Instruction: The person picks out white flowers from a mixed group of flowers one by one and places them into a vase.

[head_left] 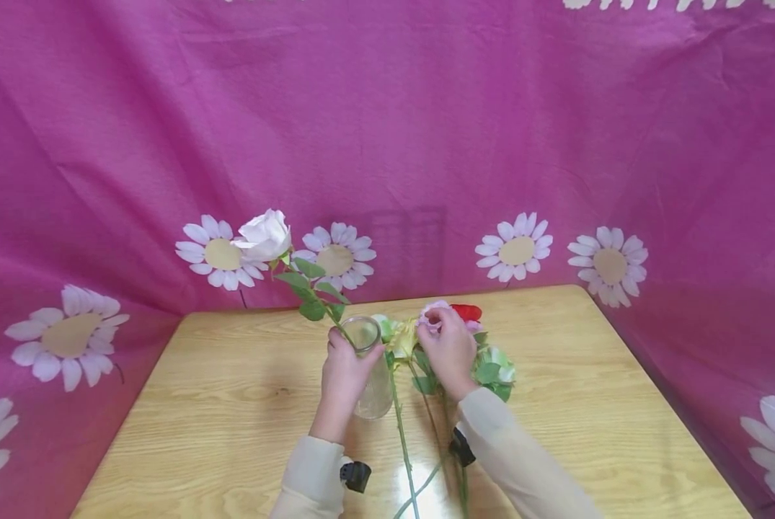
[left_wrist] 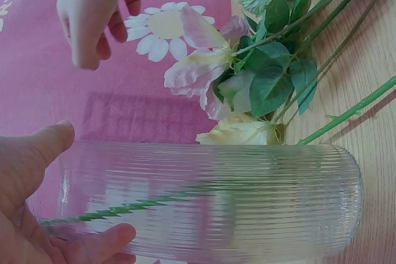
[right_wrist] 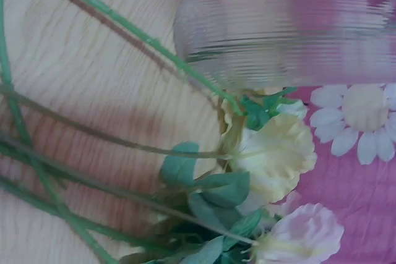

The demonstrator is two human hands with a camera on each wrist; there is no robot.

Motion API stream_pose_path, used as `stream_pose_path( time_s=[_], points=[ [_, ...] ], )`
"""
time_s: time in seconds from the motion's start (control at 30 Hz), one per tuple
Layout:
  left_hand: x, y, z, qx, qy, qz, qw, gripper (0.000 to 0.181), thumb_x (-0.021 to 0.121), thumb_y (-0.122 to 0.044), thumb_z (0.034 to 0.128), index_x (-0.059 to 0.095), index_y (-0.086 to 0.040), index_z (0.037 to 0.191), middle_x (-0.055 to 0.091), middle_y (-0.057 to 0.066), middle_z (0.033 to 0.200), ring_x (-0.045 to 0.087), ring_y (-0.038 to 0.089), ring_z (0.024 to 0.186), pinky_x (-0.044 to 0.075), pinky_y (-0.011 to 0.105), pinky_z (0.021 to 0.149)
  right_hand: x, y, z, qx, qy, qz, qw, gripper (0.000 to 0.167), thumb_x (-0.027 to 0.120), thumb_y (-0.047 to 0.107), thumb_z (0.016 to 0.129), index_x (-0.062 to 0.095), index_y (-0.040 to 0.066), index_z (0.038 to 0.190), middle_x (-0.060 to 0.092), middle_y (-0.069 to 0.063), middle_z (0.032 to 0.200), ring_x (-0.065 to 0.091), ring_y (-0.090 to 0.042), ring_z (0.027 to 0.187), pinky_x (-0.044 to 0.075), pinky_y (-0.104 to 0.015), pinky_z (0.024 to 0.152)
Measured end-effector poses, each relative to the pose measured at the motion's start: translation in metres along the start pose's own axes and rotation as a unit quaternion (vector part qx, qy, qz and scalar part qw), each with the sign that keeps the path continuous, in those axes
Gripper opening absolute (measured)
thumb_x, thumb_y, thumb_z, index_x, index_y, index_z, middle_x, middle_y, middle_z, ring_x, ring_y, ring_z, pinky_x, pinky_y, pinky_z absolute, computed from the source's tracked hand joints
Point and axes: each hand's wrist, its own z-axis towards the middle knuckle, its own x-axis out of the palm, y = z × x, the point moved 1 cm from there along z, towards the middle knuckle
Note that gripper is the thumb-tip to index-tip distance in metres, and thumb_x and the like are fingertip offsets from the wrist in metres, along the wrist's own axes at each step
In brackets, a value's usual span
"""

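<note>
A clear ribbed glass vase [head_left: 374, 393] stands on the table, and my left hand [head_left: 344, 378] holds it near the rim. A white rose [head_left: 265, 236] leans out of the vase to the left; its green stem [left_wrist: 133, 207] shows through the glass in the left wrist view. My right hand [head_left: 448, 353] is over the flowers lying right of the vase, near a pink flower [right_wrist: 303, 236]; in the left wrist view that hand [left_wrist: 99, 13] hangs above the flowers with bent fingers, holding nothing visible. A yellow flower [right_wrist: 275, 156] lies beside the vase.
A red flower [head_left: 467, 312] and a pale green-white flower [head_left: 502, 364] lie at the right of the bunch. Several long stems [head_left: 403, 440] run toward the near edge of the wooden table [head_left: 582, 404]. A magenta cloth [head_left: 400, 130] with daisies hangs behind.
</note>
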Motion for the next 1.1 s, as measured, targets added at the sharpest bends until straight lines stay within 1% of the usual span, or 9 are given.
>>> stream_pose_path(
  time_s=[0.13, 0.23, 0.43, 0.57, 0.67, 0.8, 0.9, 1.1],
  points=[
    [0.0, 0.0, 0.0, -0.003, 0.003, 0.0, 1.0, 0.084, 0.081, -0.026, 0.0835, 0.031, 0.019, 0.133, 0.049, 0.042, 0.12, 0.058, 0.058, 0.1, 0.05, 0.061, 0.086, -0.002, -0.006, -0.004, 0.027, 0.02, -0.007, 0.9994, 0.016, 0.072, 0.014, 0.081, 0.072, 0.004, 0.094, 0.067, -0.009, 0.087, 0.064, -0.027, 0.076, 0.048, -0.047, 0.063],
    [0.0, 0.001, -0.001, -0.005, 0.006, 0.0, 1.0, 0.084, 0.081, -0.026, 0.0838, 0.03, 0.019, 0.134, 0.049, 0.042, 0.12, 0.058, 0.058, 0.101, 0.049, 0.061, 0.087, -0.003, -0.01, -0.007, 0.037, 0.029, -0.009, 0.9988, 0.017, 0.072, 0.012, 0.081, 0.072, 0.004, 0.096, 0.066, -0.009, 0.087, 0.064, -0.029, 0.077, 0.048, -0.048, 0.064],
    [0.0, 0.0, -0.001, -0.01, 0.016, 0.0, 0.9998, 0.086, 0.08, -0.027, 0.085, 0.029, 0.019, 0.136, 0.048, 0.043, 0.123, 0.057, 0.058, 0.103, 0.049, 0.061, 0.088, -0.005, -0.021, -0.011, 0.043, 0.039, -0.028, 0.9979, 0.014, 0.072, 0.009, 0.083, 0.071, 0.003, 0.096, 0.068, -0.01, 0.089, 0.064, -0.029, 0.076, 0.049, -0.048, 0.062],
    [-0.001, -0.001, -0.001, -0.007, 0.013, 0.002, 0.9999, 0.086, 0.08, -0.026, 0.0853, 0.028, 0.02, 0.136, 0.048, 0.043, 0.124, 0.057, 0.058, 0.103, 0.049, 0.061, 0.088, -0.008, -0.031, -0.015, 0.052, 0.045, -0.03, 0.9972, 0.016, 0.074, 0.01, 0.084, 0.07, 0.002, 0.097, 0.069, -0.012, 0.09, 0.064, -0.029, 0.079, 0.048, -0.047, 0.064],
    [-0.001, -0.001, -0.001, -0.007, 0.011, 0.005, 0.9999, 0.086, 0.08, -0.026, 0.0854, 0.028, 0.02, 0.136, 0.047, 0.043, 0.124, 0.057, 0.058, 0.103, 0.049, 0.061, 0.088, -0.011, -0.04, -0.018, 0.063, 0.05, -0.032, 0.9962, 0.017, 0.072, 0.01, 0.083, 0.069, 0.001, 0.098, 0.068, -0.012, 0.091, 0.066, -0.031, 0.081, 0.049, -0.049, 0.066],
    [-0.002, -0.001, -0.001, -0.006, 0.008, 0.008, 0.9999, 0.085, 0.08, -0.026, 0.0849, 0.029, 0.019, 0.135, 0.048, 0.043, 0.123, 0.058, 0.058, 0.102, 0.05, 0.061, 0.087, -0.014, -0.05, -0.023, 0.087, 0.059, -0.036, 0.9938, 0.022, 0.069, 0.008, 0.082, 0.07, 0.002, 0.103, 0.068, -0.012, 0.094, 0.066, -0.031, 0.085, 0.051, -0.05, 0.068],
    [-0.002, 0.0, -0.001, -0.004, 0.004, 0.008, 1.0, 0.084, 0.081, -0.026, 0.0842, 0.03, 0.019, 0.135, 0.049, 0.043, 0.122, 0.058, 0.059, 0.101, 0.05, 0.061, 0.086, -0.015, -0.056, -0.027, 0.107, 0.071, -0.041, 0.9909, 0.024, 0.067, 0.01, 0.083, 0.071, 0.004, 0.106, 0.068, -0.01, 0.095, 0.065, -0.03, 0.087, 0.05, -0.049, 0.07],
    [-0.002, -0.001, -0.001, -0.007, 0.009, 0.009, 0.9999, 0.085, 0.08, -0.026, 0.0854, 0.029, 0.02, 0.136, 0.048, 0.043, 0.125, 0.057, 0.058, 0.104, 0.049, 0.061, 0.088, -0.016, -0.063, -0.033, 0.122, 0.095, -0.059, 0.9862, 0.02, 0.066, 0.013, 0.086, 0.07, 0.003, 0.103, 0.066, -0.011, 0.097, 0.064, -0.03, 0.087, 0.05, -0.048, 0.07]
  ],
)
